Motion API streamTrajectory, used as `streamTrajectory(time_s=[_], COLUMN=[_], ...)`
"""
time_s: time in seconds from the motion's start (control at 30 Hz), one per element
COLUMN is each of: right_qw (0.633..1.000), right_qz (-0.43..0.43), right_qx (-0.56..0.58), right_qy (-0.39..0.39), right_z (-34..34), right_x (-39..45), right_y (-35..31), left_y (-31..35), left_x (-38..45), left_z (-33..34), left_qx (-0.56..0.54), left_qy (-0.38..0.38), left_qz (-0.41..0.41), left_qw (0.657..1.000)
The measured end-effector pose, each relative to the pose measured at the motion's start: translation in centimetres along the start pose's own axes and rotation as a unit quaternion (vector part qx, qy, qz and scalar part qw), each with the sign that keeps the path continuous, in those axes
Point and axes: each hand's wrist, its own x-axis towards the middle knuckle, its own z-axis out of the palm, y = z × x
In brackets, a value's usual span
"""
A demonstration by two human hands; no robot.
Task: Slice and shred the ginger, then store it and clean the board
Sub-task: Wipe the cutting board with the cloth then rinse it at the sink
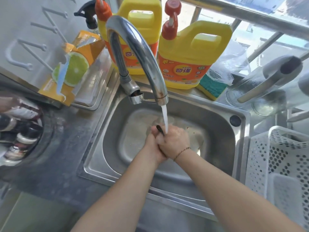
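Both my hands are clasped together inside the steel sink point(217, 131), under the water stream point(164, 118) running from the curved faucet point(138, 52). My right hand point(175, 139) lies over my left hand point(153, 146) and hides most of it. A slim dark object point(159, 129) sticks up between the two hands, and both hands curl around it. What it is I cannot tell. No ginger, board or knife blade is in view.
Two yellow detergent jugs point(189, 52) and a green-and-yellow sponge point(211, 87) stand behind the sink. A torn orange box point(70, 67) lies at the back left. White perforated baskets point(280, 161) sit to the right, and bottles point(20, 128) to the left.
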Motion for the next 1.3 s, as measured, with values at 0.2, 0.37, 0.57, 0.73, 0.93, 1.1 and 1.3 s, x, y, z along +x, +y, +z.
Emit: streamTrajectory(time_s=[0.2,0.37,0.57,0.73,0.93,1.1,1.3], right_qw=[0.954,0.910,0.938,0.996,0.993,0.920,0.910], right_qz=[0.222,0.272,0.157,-0.054,0.070,0.260,0.300], right_qx=[0.158,0.283,0.309,0.069,0.062,0.279,0.268], right_qy=[-0.123,-0.134,-0.024,0.027,-0.066,-0.092,-0.103], right_z=[-0.1,-1.1,0.0,1.7,0.8,1.5,2.8], right_x=[3.1,3.7,0.5,-1.0,1.2,3.4,2.2], right_y=[1.3,3.8,1.0,1.1,1.4,2.5,6.2], left_y=[-0.4,0.0,-0.2,-0.9,-2.2,-2.2,-2.0], left_x=[-0.6,-0.3,0.9,-0.3,-1.6,-1.1,-0.4], left_z=[-0.1,-2.2,-1.2,0.3,1.1,-0.8,-3.2], left_qx=[0.119,0.139,0.045,-0.045,-0.031,0.130,0.032], left_qy=[0.009,-0.004,0.078,0.006,-0.004,0.022,0.044], left_qz=[0.023,0.069,0.101,0.072,0.003,0.025,0.119], left_qw=[0.993,0.988,0.991,0.996,0.999,0.991,0.991])
